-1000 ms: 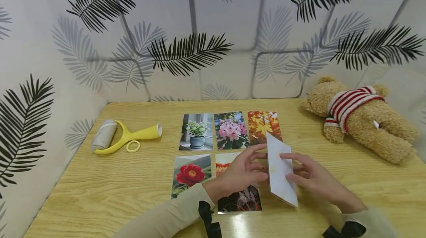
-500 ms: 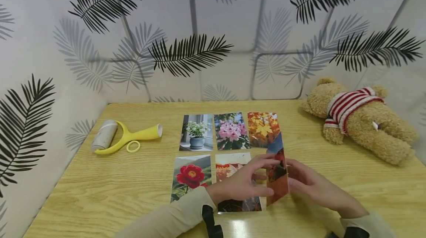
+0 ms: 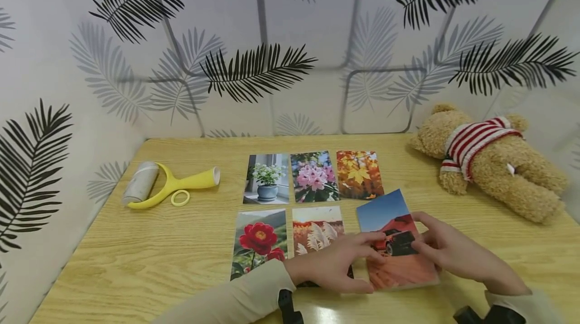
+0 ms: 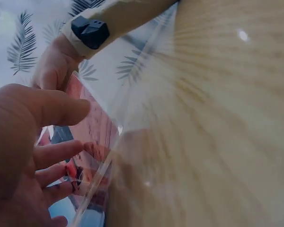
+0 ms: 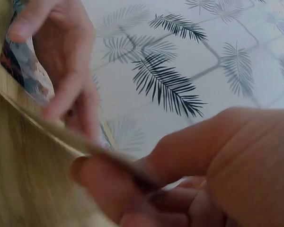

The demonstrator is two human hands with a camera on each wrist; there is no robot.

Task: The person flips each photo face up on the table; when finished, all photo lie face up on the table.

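Note:
My right hand (image 3: 457,251) pinches the right edge of a photo card (image 3: 403,273) that shows a red vehicle on red sand under blue sky. The card is tilted in the head view, its picture side up. My left hand (image 3: 335,263) has loosely extended fingers, their tips at the card's left edge. Beneath that hand lies a pampas-grass photo (image 3: 312,218), partly hidden. In the left wrist view the thumb and fingers stand apart beside the card (image 4: 97,123). The right wrist view shows the card edge-on (image 5: 61,132) between thumb and fingers.
Further photos lie in rows: a red flower (image 3: 260,238), a potted plant (image 3: 267,178), pink blossoms (image 3: 314,178) and maple leaves (image 3: 359,175). A yellow-handled roller (image 3: 195,181) and a small yellow ring (image 3: 180,198) lie left. A teddy bear (image 3: 498,168) lies right.
The card, first held steeply with its white back showing, has been turned picture side up and lowered. My right hand has shifted slightly right along with it.

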